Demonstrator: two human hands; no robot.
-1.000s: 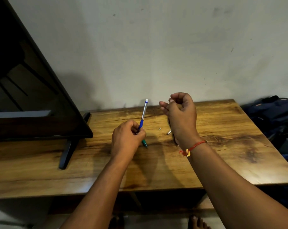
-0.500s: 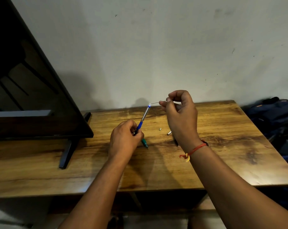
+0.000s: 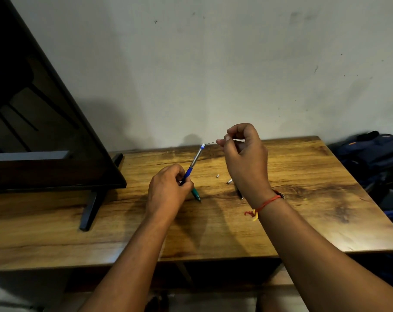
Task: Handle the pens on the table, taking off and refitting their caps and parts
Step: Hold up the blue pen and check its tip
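Gripping blue pen (image 3: 194,162) low on barrel with left hand (image 3: 168,190) above tabletop (image 3: 303,210), lower end hidden in fist. Pinching thin wire (image 3: 210,143) with right hand (image 3: 245,161), tip at pen's top. Half hiding green pen (image 3: 196,194) beneath.

A dark flat screen (image 3: 33,131) is stood on black legs (image 3: 91,210) at the left of a wooden table (image 3: 326,221), a stained grey wall (image 3: 213,64) is seen behind, and a dark blue backpack (image 3: 371,158) is set just beside the table's right edge.
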